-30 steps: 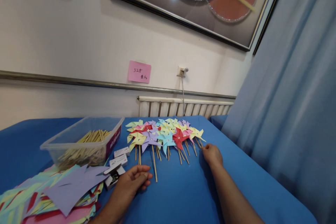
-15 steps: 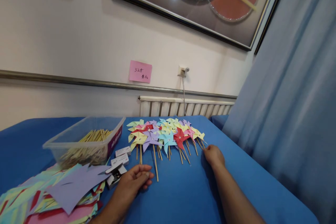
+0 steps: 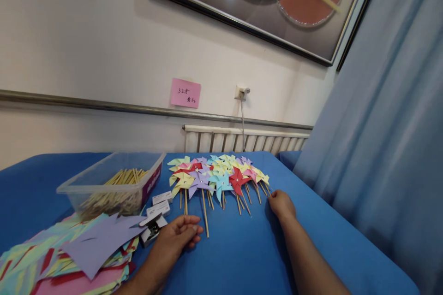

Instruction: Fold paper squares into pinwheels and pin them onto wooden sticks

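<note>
Many paper pinwheels (image 3: 221, 179) are laid close together on the far part of the table (image 3: 238, 253), which is covered in blue, and their sticks are pointed toward the near side. The left hand (image 3: 182, 233) is held loose, with its fingers softly bent, just beside the long stick (image 3: 205, 216) of a purple pinwheel (image 3: 199, 183). The right hand (image 3: 282, 203) is placed at the right end of the bunch, and its fingertips are set at the end of a yellow pinwheel's stick; whether that stick is pinched or only touched cannot be told. To the left, a clear tub (image 3: 65, 189) is filled partly with sticks (image 3: 126, 178). Small white boxes (image 3: 158, 208) are set beside it. Nearer, a purple paper (image 3: 98, 243) is laid on a pile of colored paper (image 3: 31, 251).
</note>
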Demonstrator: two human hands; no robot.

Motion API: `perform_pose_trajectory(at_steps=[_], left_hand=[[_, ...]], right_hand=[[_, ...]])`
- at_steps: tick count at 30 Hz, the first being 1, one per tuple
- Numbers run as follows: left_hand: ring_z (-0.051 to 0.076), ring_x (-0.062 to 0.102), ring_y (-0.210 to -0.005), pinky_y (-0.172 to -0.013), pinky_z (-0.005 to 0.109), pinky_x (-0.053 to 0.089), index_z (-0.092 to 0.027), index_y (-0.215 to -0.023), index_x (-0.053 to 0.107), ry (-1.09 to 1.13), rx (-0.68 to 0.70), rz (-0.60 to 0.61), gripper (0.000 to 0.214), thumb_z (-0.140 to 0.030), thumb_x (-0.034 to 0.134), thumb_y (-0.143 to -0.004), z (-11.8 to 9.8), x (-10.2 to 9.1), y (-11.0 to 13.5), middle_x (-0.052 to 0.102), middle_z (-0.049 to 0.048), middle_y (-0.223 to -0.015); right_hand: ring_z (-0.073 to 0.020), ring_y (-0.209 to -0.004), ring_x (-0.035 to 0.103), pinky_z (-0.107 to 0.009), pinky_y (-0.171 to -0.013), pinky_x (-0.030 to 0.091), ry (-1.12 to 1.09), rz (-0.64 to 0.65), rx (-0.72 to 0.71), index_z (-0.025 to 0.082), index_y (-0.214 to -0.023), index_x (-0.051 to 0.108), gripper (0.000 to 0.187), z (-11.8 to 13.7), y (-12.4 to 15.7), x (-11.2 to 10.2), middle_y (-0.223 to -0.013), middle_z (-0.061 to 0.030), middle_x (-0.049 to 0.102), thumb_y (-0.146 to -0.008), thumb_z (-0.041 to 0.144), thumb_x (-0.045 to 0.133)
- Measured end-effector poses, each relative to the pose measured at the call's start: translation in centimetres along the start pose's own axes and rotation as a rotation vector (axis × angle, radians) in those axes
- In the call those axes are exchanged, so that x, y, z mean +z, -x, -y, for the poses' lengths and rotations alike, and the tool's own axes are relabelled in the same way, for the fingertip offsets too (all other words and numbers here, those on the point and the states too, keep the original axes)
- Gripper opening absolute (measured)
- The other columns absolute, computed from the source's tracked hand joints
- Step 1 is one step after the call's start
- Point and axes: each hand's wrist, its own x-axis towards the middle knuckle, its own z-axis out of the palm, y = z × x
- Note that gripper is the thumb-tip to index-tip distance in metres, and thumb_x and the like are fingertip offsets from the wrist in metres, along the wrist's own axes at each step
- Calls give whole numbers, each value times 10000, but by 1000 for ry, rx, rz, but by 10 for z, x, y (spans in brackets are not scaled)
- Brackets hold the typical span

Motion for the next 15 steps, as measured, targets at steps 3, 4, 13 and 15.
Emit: perform_pose_trajectory(at_steps=[3,4,13,15], left_hand=[[150,618,-583,-539,252,465,-166,-832,642,-1,4,14,320,-370,712,-596,1,0,0,702,41,-726],[149,617,-583,-538,251,464,-167,-833,642,-1,4,15,317,-370,712,-599,1,0,0,703,41,-729],[143,608,-583,-545,245,457,-167,-829,626,7,-21,10,343,-366,720,-566,0,1,0,704,32,-719],[143,604,-580,-552,251,456,-168,-818,618,4,-19,14,329,-363,707,-568,-3,3,2,698,28,-714]], right_hand=[[-228,-842,668,-270,-614,432,-3,-5,0,213,-850,649,193,0,-1,1,-901,-90,715,-821,322,492],[-232,-848,667,-272,-615,431,-4,-9,0,210,-850,647,198,0,-1,1,-901,-94,715,-822,329,492],[-264,-866,657,-309,-673,450,-20,-145,-48,163,-934,635,269,0,0,1,-951,-142,686,-841,353,469],[-268,-920,636,-319,-741,449,-37,-217,-93,141,-1010,617,298,3,3,-1,-1018,-162,656,-849,328,449]])
